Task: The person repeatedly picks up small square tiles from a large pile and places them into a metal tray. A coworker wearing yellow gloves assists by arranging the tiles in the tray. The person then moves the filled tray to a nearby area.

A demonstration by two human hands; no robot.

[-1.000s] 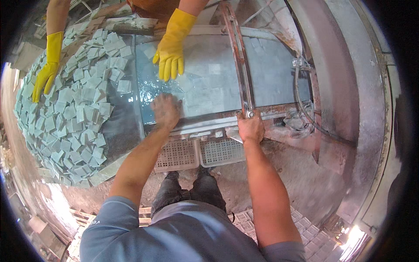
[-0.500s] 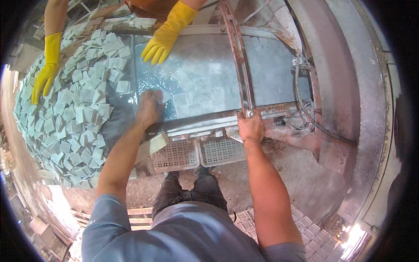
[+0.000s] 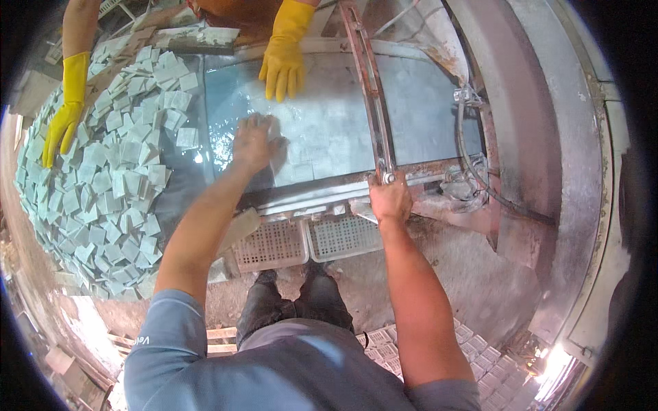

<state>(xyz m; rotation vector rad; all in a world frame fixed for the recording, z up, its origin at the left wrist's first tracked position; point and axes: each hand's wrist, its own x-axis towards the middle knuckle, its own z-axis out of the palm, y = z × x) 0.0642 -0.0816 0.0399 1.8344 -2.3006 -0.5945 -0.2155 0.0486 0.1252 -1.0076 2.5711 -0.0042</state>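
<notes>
My left hand (image 3: 253, 144) lies palm down with its fingers apart on a wet, shiny bed (image 3: 425, 116) of flat, pale square tiles (image 3: 301, 147) under a film of water. Beneath the palm, nothing held can be made out. My right hand (image 3: 392, 198) is closed round the near end of a rusty slotted metal bar (image 3: 370, 89) that crosses the bed from front to back. Left of the bed rises a big heap of pale green square tiles (image 3: 103, 185).
Across the bed, a co-worker's yellow-gloved hand (image 3: 282, 68) hovers over the tiles; their other glove (image 3: 63, 130) rests on the heap. Two perforated white plastic baskets (image 3: 271, 246) sit below the near edge. A hose (image 3: 465, 144) hangs at the bed's right end.
My left hand has slid right and away from me over the wet tiles, its fingers spreading. The co-worker's glove above the bed has shifted right. My right hand stays on the bar.
</notes>
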